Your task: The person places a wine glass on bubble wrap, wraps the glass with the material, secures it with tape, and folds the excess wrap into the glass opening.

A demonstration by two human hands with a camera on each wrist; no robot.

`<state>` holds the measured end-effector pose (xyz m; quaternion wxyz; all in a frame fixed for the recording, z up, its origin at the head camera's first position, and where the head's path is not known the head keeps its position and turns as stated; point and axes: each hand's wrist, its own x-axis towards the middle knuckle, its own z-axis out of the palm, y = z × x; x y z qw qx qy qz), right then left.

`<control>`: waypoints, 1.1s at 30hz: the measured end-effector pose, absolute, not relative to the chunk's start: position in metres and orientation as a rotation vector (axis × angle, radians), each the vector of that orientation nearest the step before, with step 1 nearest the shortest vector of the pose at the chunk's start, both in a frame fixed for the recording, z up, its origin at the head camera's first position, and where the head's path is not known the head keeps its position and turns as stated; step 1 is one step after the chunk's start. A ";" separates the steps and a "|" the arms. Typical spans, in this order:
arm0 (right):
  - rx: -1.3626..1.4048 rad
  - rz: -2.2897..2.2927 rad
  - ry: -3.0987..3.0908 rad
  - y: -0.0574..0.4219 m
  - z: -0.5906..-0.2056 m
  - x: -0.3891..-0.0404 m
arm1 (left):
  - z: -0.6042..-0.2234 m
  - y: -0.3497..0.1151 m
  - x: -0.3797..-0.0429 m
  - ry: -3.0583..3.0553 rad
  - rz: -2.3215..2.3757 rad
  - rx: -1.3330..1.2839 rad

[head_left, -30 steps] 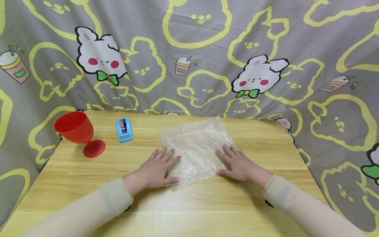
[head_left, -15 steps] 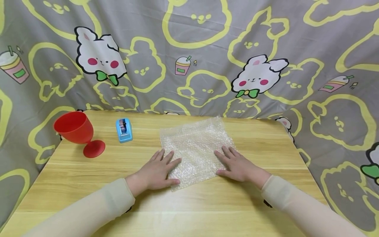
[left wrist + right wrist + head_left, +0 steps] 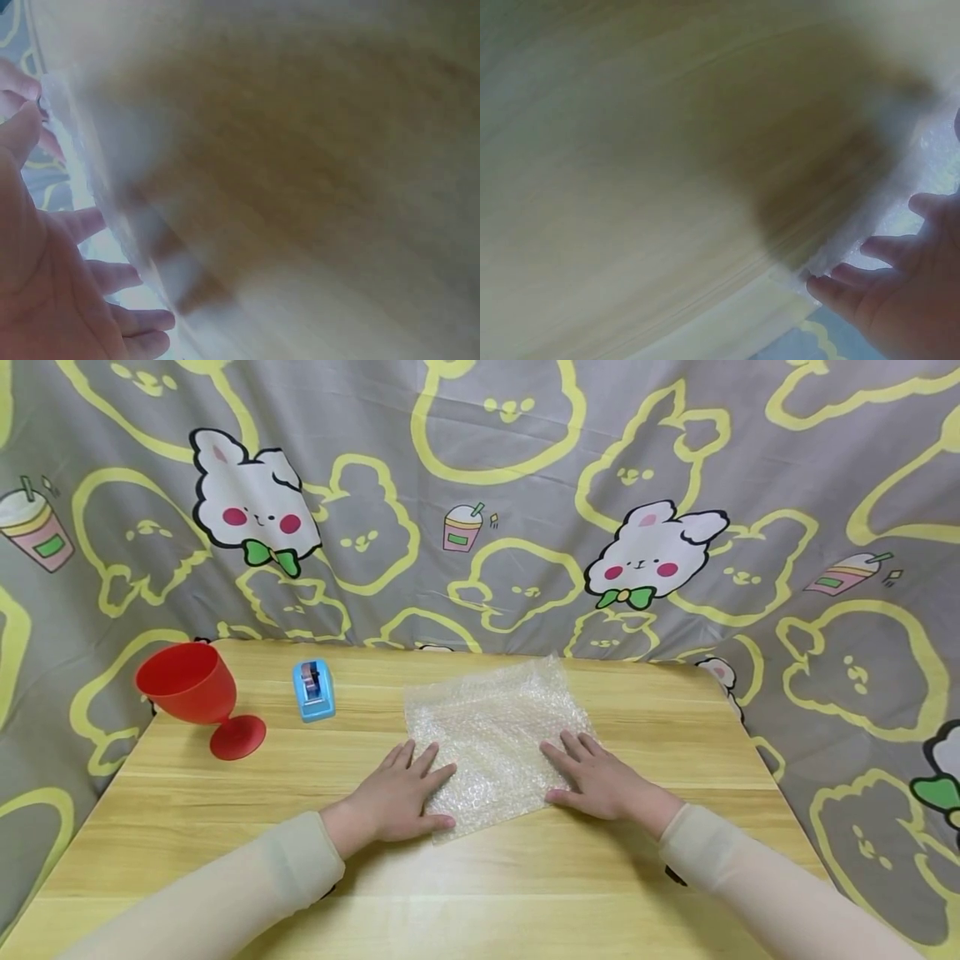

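Observation:
A roughly square sheet of clear bubble wrap (image 3: 495, 727) lies flat on the wooden table, turned a little askew. My left hand (image 3: 397, 793) rests on its left edge with the fingers spread and fairly straight. On the right edge rests my right hand (image 3: 600, 777), its fingers also extended. Neither hand grips anything. In the left wrist view the left palm (image 3: 52, 300) shows with its fingertips at the sheet's edge. The right wrist view has the right hand (image 3: 907, 285) meeting the bubble wrap (image 3: 877, 217) in the same way.
A red plastic goblet (image 3: 191, 685) stands at the table's left side. Between it and the sheet sits a blue tape dispenser (image 3: 313, 691). A grey curtain (image 3: 525, 468) with cartoon animals hangs behind and around the wooden table (image 3: 480, 902).
Both hands have shifted only very slightly on the bubble wrap. The sheet, goblet and tape dispenser stay in place.

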<state>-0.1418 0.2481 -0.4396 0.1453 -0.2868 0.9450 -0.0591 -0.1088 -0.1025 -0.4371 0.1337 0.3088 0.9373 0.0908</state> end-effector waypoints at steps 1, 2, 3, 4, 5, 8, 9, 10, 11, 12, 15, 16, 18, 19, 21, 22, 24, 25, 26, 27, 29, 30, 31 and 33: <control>-0.824 -0.166 2.722 0.248 -0.440 -0.142 | -0.437 -0.102 -0.108 2.720 0.263 0.896; -0.822 -0.161 2.722 0.248 -0.440 -0.142 | -0.438 -0.101 -0.108 2.723 0.257 0.898; -0.828 -0.158 2.725 0.249 -0.440 -0.141 | -0.438 -0.100 -0.108 2.725 0.252 0.899; -0.833 -0.156 2.727 0.249 -0.440 -0.141 | -0.438 -0.099 -0.108 2.729 0.251 0.899; -0.836 -0.152 2.731 0.249 -0.441 -0.141 | -0.438 -0.098 -0.107 2.735 0.246 0.900; -0.837 -0.142 2.741 0.249 -0.441 -0.141 | -0.440 -0.094 -0.108 2.762 0.208 0.905; -0.839 -0.142 2.745 0.249 -0.440 -0.141 | -0.440 -0.093 -0.108 2.771 0.199 0.907; -0.835 -0.140 2.746 0.249 -0.440 -0.141 | -0.440 -0.092 -0.108 2.780 0.192 0.910; -0.833 -0.136 2.749 0.249 -0.440 -0.141 | -0.441 -0.091 -0.108 2.789 0.178 0.915; -0.832 -0.133 2.750 0.248 -0.439 -0.141 | -0.441 -0.090 -0.108 2.796 0.173 0.921; -0.828 -0.129 2.759 0.247 -0.438 -0.141 | -0.442 -0.088 -0.107 2.815 0.167 0.936; -0.829 -0.125 2.764 0.246 -0.438 -0.141 | -0.442 -0.087 -0.107 2.821 0.168 0.939; -0.831 -0.120 2.771 0.245 -0.438 -0.140 | -0.442 -0.086 -0.107 2.833 0.162 0.940; -0.832 -0.117 2.775 0.245 -0.438 -0.140 | -0.442 -0.086 -0.107 2.838 0.156 0.937; -0.837 -0.113 2.779 0.243 -0.437 -0.140 | -0.442 -0.085 -0.107 2.844 0.141 0.922; -0.839 -0.106 2.780 0.243 -0.438 -0.139 | -0.442 -0.085 -0.106 2.846 0.138 0.914; -0.839 -0.099 2.783 0.242 -0.437 -0.139 | -0.442 -0.084 -0.106 2.847 0.129 0.893; -0.843 -0.095 2.785 0.242 -0.437 -0.139 | -0.441 -0.083 -0.106 2.847 0.116 0.883; -0.848 -0.092 2.787 0.241 -0.437 -0.139 | -0.440 -0.083 -0.105 2.849 0.107 0.873; -0.854 -0.090 2.791 0.241 -0.437 -0.139 | -0.440 -0.082 -0.105 2.853 0.101 0.864; -0.870 -0.089 2.802 0.240 -0.436 -0.139 | -0.439 -0.082 -0.104 2.867 0.093 0.851; -0.880 -0.088 2.809 0.239 -0.436 -0.138 | -0.438 -0.082 -0.103 2.874 0.089 0.845; -0.893 -0.087 2.815 0.238 -0.436 -0.138 | -0.438 -0.081 -0.103 2.883 0.078 0.841; -0.912 -0.086 2.826 0.237 -0.435 -0.138 | -0.437 -0.081 -0.103 2.896 0.076 0.834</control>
